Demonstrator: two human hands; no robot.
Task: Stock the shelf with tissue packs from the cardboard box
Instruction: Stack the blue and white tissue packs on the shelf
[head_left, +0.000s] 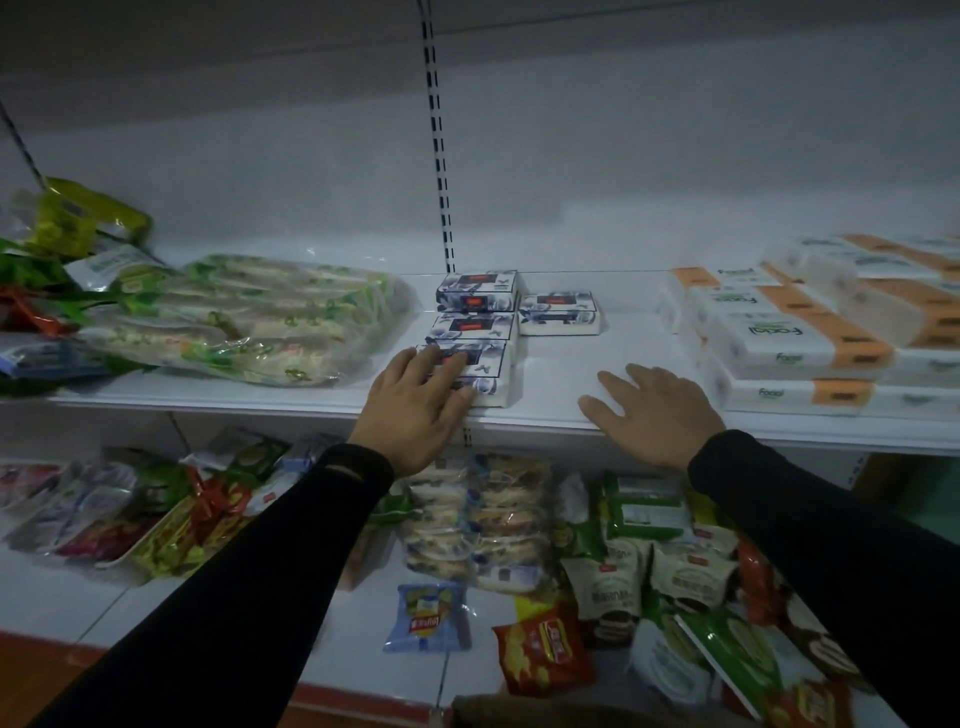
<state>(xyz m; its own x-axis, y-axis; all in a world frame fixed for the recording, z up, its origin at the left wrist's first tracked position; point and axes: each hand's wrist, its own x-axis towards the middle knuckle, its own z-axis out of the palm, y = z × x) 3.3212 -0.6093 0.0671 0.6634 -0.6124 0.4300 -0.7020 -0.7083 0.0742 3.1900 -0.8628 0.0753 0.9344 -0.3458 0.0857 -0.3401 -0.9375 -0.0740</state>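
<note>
Several small white-and-blue tissue packs lie on the white shelf (550, 374). The nearest pack (485, 371) sits at the shelf's front edge, and my left hand (418, 410) lies on top of it with straight fingers. Behind it are a second pack (472, 326) and a third pack (477, 290) in a row, with one more tissue pack (560, 312) to their right. My right hand (652, 413) hovers palm down over the bare shelf front, fingers spread, holding nothing. A brown edge, perhaps the cardboard box (571, 712), shows at the bottom.
A large clear bag of green-printed tissue packs (249, 317) lies left of the small packs. Orange-and-white facial tissue packs (789, 332) are stacked on the right. The lower shelf holds many snack bags (478, 519). A slotted upright (439, 145) runs up the back wall.
</note>
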